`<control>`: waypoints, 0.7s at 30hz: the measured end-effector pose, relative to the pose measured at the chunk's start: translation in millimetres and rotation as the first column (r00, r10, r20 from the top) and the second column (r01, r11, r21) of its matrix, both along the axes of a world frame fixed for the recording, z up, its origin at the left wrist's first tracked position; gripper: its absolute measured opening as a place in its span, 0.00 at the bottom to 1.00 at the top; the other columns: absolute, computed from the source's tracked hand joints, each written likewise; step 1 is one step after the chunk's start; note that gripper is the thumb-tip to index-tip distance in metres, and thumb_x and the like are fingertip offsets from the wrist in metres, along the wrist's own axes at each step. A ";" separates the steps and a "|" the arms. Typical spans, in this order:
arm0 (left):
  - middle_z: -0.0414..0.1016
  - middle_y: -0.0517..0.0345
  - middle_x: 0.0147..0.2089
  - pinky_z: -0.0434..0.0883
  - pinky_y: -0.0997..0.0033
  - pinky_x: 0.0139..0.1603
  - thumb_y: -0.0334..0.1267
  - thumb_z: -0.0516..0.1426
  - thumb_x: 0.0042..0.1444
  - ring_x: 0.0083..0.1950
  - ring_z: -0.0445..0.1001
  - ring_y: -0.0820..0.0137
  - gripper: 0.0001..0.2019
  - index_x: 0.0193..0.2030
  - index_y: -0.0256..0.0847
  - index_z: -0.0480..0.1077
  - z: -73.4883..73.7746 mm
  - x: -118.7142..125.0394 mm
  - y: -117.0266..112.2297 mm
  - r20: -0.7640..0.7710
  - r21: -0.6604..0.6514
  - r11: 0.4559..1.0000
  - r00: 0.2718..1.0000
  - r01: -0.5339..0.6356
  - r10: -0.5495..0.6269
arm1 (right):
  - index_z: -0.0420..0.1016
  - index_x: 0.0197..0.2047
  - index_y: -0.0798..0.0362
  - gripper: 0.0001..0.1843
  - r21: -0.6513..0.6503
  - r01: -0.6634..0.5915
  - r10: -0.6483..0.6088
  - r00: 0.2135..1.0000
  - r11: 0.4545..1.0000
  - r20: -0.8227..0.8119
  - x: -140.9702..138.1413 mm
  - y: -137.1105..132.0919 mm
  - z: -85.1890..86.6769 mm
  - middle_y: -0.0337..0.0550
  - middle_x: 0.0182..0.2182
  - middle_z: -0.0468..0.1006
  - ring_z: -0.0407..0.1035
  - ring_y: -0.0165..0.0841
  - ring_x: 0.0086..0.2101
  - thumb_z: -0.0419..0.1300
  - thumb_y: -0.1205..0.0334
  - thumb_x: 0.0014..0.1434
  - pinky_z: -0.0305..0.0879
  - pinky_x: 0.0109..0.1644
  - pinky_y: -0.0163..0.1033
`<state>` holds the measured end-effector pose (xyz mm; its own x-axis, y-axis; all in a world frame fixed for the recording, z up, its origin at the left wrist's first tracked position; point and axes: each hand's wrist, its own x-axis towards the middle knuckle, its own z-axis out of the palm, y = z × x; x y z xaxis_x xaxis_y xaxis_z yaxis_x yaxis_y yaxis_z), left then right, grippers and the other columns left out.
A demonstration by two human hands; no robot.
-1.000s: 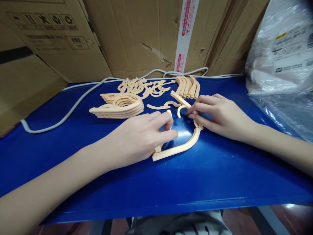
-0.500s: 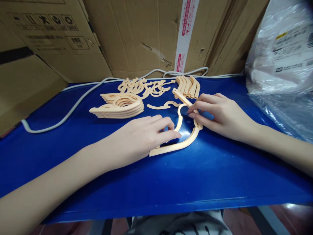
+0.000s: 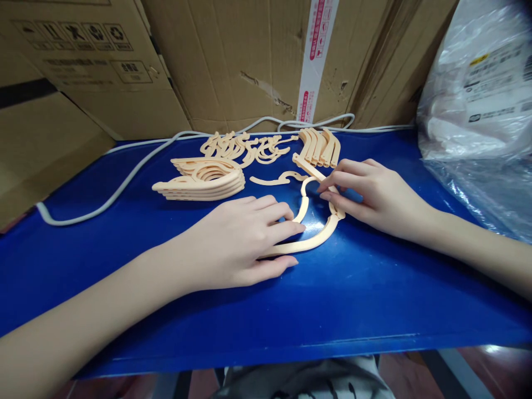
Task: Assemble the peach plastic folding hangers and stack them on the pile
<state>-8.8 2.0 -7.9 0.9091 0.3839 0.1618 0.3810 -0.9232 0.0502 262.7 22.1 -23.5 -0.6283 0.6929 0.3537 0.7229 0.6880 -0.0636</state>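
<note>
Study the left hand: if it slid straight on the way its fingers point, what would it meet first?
The left hand points right, its fingertips touching the curved peach piece; it would push that first, then probably reach the right hand, though depth is unclear.

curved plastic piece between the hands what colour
The curved plastic piece is plain pale peach, clearest in the head view against the blue table.

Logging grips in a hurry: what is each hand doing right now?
Left hand: closed, thumb and fingers gripping the curved peach strip.
Right hand: closed, fingertips pinching the straight peach bar.
</note>
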 end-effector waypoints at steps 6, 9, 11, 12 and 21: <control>0.76 0.50 0.53 0.70 0.63 0.46 0.39 0.52 0.69 0.47 0.75 0.62 0.13 0.54 0.39 0.72 -3.6 -0.7 1.8 0.006 0.046 0.999 1.000 0.007 -0.007 | 0.76 0.46 0.50 0.11 -0.008 0.010 -0.010 1.000 1.000 -0.009 -1.2 -0.1 0.5 0.45 0.37 0.75 0.70 0.38 0.37 0.52 0.59 0.68 0.62 0.43 0.46; 0.76 0.50 0.52 0.70 0.63 0.45 0.38 0.51 0.69 0.46 0.75 0.62 0.13 0.55 0.38 0.71 -4.7 0.2 2.4 0.002 0.055 0.998 1.000 0.003 -0.003 | 0.76 0.46 0.50 0.11 -0.013 0.010 -0.010 1.000 1.000 -0.007 -1.5 -0.4 0.3 0.45 0.37 0.75 0.70 0.38 0.37 0.52 0.60 0.68 0.62 0.43 0.45; 0.77 0.51 0.50 0.70 0.64 0.45 0.37 0.51 0.69 0.46 0.75 0.62 0.13 0.55 0.37 0.71 -5.0 0.9 2.7 0.001 0.058 0.998 1.000 0.002 -0.002 | 0.76 0.46 0.50 0.11 -0.016 0.011 -0.011 1.000 1.000 -0.006 -1.6 -0.4 -0.1 0.46 0.38 0.75 0.70 0.38 0.37 0.52 0.61 0.68 0.62 0.43 0.45; 0.77 0.51 0.50 0.71 0.64 0.45 0.37 0.51 0.69 0.46 0.75 0.62 0.13 0.54 0.37 0.71 -5.1 1.2 2.8 0.003 0.061 0.998 1.000 0.002 -0.002 | 0.76 0.46 0.49 0.11 -0.018 0.013 -0.013 1.000 1.000 -0.007 -1.7 -0.3 -0.3 0.46 0.38 0.75 0.70 0.38 0.37 0.52 0.60 0.68 0.62 0.43 0.46; 0.77 0.52 0.49 0.71 0.65 0.45 0.37 0.52 0.69 0.46 0.75 0.63 0.14 0.56 0.35 0.70 -4.6 1.2 1.1 0.034 0.074 0.997 0.999 0.000 -0.002 | 0.76 0.46 0.50 0.12 -0.037 0.015 -0.016 1.000 0.999 -0.004 -2.1 -0.1 -0.5 0.46 0.38 0.76 0.70 0.38 0.37 0.52 0.59 0.69 0.62 0.43 0.46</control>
<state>-7.5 3.1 -12.5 0.9031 0.3686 0.2203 0.3791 -0.9253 -0.0057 260.6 22.0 -24.0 -0.6161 0.7152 0.3301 0.7331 0.6739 -0.0917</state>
